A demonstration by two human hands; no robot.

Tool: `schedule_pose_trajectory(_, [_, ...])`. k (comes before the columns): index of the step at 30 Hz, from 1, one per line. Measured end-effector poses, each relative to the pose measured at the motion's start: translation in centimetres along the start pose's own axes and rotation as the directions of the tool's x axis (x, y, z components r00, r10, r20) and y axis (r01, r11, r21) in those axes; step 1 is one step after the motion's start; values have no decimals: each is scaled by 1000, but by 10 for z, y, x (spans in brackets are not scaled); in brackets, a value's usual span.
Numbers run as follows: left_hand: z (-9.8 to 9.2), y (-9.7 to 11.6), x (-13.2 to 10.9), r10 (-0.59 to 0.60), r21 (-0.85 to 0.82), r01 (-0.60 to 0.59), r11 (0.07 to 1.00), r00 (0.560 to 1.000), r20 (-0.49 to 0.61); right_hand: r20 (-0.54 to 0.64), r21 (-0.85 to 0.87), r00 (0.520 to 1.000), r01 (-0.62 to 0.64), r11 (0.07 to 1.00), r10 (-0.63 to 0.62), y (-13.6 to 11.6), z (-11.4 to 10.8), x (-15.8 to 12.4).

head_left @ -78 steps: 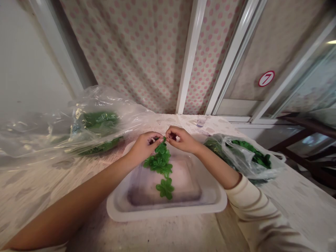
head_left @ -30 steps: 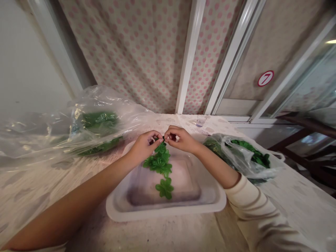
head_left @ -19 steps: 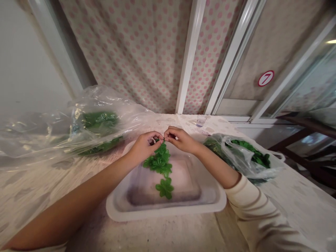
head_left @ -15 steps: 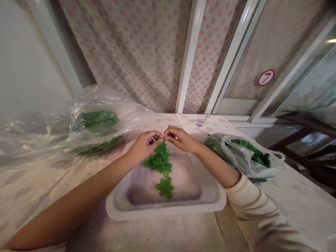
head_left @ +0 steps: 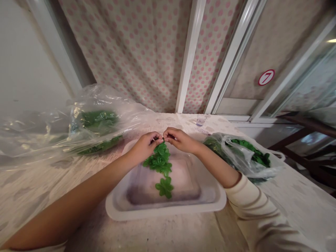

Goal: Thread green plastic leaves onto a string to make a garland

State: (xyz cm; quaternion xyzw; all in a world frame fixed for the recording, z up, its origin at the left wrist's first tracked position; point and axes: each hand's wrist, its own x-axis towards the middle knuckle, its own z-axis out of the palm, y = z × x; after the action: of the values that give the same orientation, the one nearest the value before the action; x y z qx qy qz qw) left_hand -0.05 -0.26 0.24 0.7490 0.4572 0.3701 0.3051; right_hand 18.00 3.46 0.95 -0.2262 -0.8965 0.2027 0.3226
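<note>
My left hand (head_left: pixel 144 148) and my right hand (head_left: pixel 179 140) meet above the far end of a white plastic tray (head_left: pixel 165 212). Their fingertips pinch the top of a strand of green clover-shaped plastic leaves (head_left: pixel 160 161), though the small join between them is mostly hidden by my fingers. The strand hangs down and lies on the tray floor. A separate green clover piece (head_left: pixel 164 187) sits just below it, close to or touching the strand; I cannot tell which.
To the left, a clear plastic bag (head_left: pixel 97 120) holds green leaves; another bag (head_left: pixel 243 157) on the right holds more. A small clear cup (head_left: pixel 201 120) stands at the far table edge. Polka-dot fabric and white door frames rise behind the patterned table.
My fingers have drawn closer together at the top of the strand. The right hand has shifted slightly left and down, and the leaves and tray have stayed almost still.
</note>
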Motion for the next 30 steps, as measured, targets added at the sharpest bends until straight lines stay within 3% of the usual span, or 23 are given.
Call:
schedule_pose_trajectory(12, [1,0,-1,-137,-165,132,977,990,-22,9,-16,1000,-7,1000,7,4,0,-1])
schedule_pose_trajectory(30, [2,-7,2,-127,-258,105,960,989,-70,4,-4,1000,-11,1000,11,3,-1,-1])
